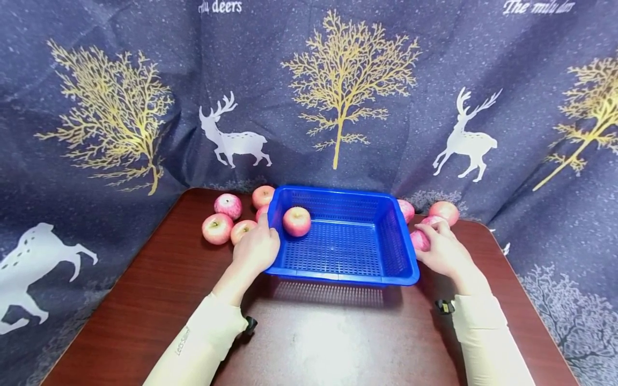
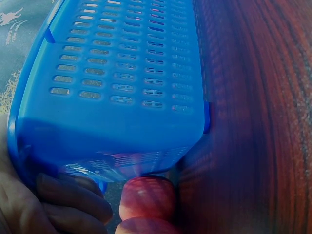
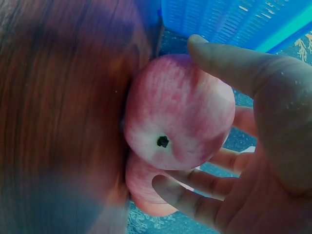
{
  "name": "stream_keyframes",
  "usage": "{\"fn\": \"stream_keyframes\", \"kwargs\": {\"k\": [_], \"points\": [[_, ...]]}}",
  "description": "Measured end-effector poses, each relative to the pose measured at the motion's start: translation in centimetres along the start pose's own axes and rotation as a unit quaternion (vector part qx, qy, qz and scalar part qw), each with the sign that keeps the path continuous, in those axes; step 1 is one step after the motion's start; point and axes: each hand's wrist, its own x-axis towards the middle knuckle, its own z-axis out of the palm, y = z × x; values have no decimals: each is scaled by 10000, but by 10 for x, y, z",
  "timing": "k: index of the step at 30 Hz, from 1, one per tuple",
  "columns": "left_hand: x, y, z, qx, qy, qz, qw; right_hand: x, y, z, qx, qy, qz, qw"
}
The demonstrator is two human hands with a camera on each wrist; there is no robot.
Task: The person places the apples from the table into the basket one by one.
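A blue plastic basket (image 1: 333, 279) with perforated walls stands on the table, a red-yellow apple (image 1: 296, 221) inside near its left wall. My left hand (image 1: 256, 246) grips the basket's left rim, its fingers (image 2: 73, 197) curled under the edge in the left wrist view. To the basket's right, my right hand (image 1: 446, 254) spreads loosely around a pink-red apple (image 3: 175, 112), thumb on one side and fingers on the other. That apple's dark stem hollow faces the right wrist camera, and it sits low against the table. Another apple (image 3: 144, 180) shows behind it.
Left of the basket lie several apples (image 1: 217, 228), some partly behind the left hand. More apples (image 1: 444, 213) lie at the back right, one close to the basket's right wall. A dark cloth (image 1: 309, 107) with deer and trees hangs behind the brown table (image 1: 145, 300).
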Motion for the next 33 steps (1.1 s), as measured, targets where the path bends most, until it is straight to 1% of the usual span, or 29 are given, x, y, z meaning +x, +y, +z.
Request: {"fn": "stream_keyframes", "kwargs": {"k": [5,21,28,33], "points": [[0,1,-1,29,3,10,10000,0,2,3,-27,-9,-23,10000],[-1,1,-3,-30,-28,-50,10000,1,3,2,-130,-587,366,9975],[-1,1,-2,-36,-4,-42,10000,2,4,0,20,-476,134,9988],[-1,1,-2,-28,-15,-31,10000,1,5,0,103,-505,122,9986]]}}
